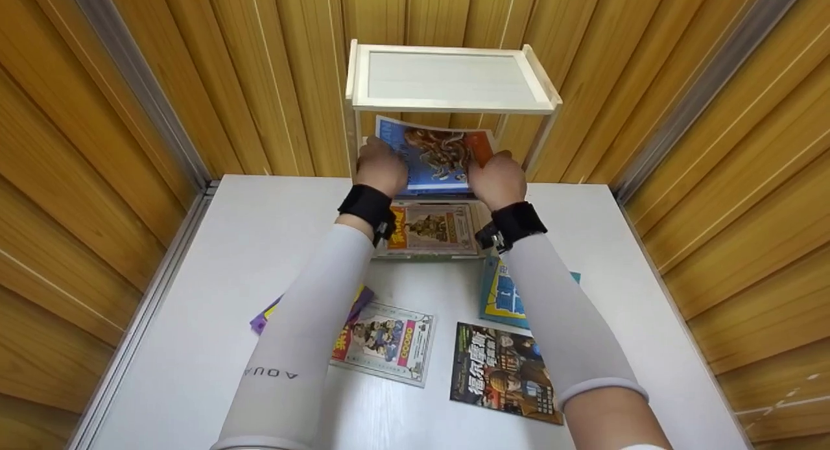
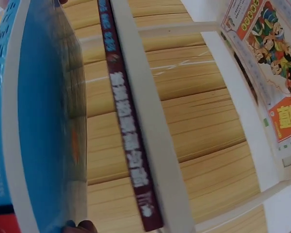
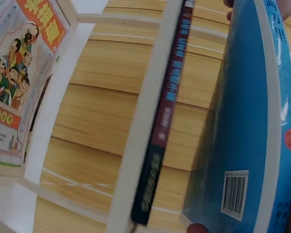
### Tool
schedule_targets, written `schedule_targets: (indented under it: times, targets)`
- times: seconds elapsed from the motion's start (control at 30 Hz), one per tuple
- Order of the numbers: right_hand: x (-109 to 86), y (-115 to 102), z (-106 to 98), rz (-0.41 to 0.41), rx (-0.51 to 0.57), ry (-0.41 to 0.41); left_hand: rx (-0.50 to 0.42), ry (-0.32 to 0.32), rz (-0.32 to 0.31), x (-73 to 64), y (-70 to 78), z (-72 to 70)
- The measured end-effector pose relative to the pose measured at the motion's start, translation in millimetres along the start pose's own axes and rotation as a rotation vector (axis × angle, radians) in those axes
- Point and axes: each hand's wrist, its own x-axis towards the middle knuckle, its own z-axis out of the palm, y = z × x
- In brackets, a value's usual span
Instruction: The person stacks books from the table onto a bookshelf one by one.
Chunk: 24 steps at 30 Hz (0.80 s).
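Note:
A blue illustrated book (image 1: 434, 153) is held by its two short sides between my left hand (image 1: 381, 168) and my right hand (image 1: 499, 179). It is tilted, cover up, below the top panel of a small pale wooden rack (image 1: 454, 106). On the rack's middle board lies a thin dark-spined book (image 2: 128, 126), apart from the blue book in both wrist views. The blue book's back cover with a barcode (image 3: 234, 194) faces the right wrist camera. Fingertips show at its edges, though most of each hand is outside the wrist views.
A cartoon-cover book (image 1: 431, 229) lies low in the rack. Loose on the white table (image 1: 259, 242) are a pink-titled book (image 1: 386, 340), a purple book (image 1: 259, 321) partly under my left arm, a teal book (image 1: 506, 294) and a dark-cover book (image 1: 499, 372). Ribbed wooden walls surround the table.

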Motion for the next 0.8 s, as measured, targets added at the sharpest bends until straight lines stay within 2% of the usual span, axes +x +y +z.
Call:
schedule_targets:
  times: [0.07,0.13,0.2,0.27,0.33,0.43,0.5,0.57,0.67,0.8]
  targets:
    - [4.2,-0.3,3.5,-0.004,-0.016,-0.014,0.057,-0.069,-0.008,6.5,0.9,-0.4]
    - [6.7,0.8,6.2,-0.005,-0.023,-0.028,0.076,-0.115,-0.014,12.5,1.1,-0.3]
    - [8.4,1.7,8.2,-0.001,-0.018,-0.039,0.091,-0.131,-0.008,17.5,1.1,-0.2]
    - [7.7,3.8,9.1,0.009,0.004,-0.03,0.023,-0.112,-0.025,20.0,2.7,1.1]
    - [4.4,6.3,9.5,0.005,0.031,0.009,-0.018,-0.067,-0.045,19.7,5.5,3.8]
    - [1.0,8.1,11.0,-0.063,0.051,0.121,-0.071,0.061,-0.064,18.0,9.7,7.7]
    - [-0.8,9.6,13.3,-0.124,0.051,0.186,-0.029,0.159,-0.042,16.2,12.1,11.4]
    - [-2.7,12.8,16.5,-0.167,0.035,0.221,0.028,0.227,-0.003,12.5,14.6,16.6]
    - [-4.6,18.1,22.3,-0.191,0.02,0.231,0.073,0.272,0.056,6.6,17.0,24.7]
    - [-10.2,23.4,30.3,-0.207,0.003,0.209,0.079,0.296,0.095,0.1,16.6,34.2]
